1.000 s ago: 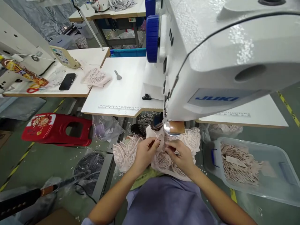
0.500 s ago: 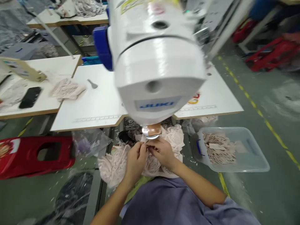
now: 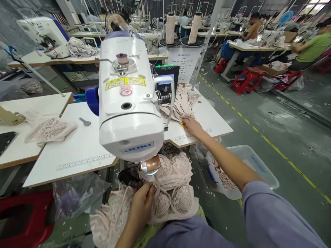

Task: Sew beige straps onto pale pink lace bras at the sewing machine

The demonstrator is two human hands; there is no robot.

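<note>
My left hand is closed just below the sewing machine's head, thumb and fingers pinching the edge of a beige lace bra. The bra lies across my lap with more beige bras heaped to its left. My right hand reaches forward onto the white table, fingers bent at the near edge of a pile of beige fabric strips. A bit of yellow shows by those fingertips; what they grip is hidden. The white sewing machine stands between my arms, its copper-coloured lower end over the bras.
A clear plastic bin with beige strips stands on the floor at right. The white table carries a grey flat tool. Thread cones rise behind. A red stool is at lower left. Other people sit farther back.
My right hand has left the bra beside my left hand and stretched forward to the strips on the table. My left hand stays at the bra. The view has tilted up and turned right.
</note>
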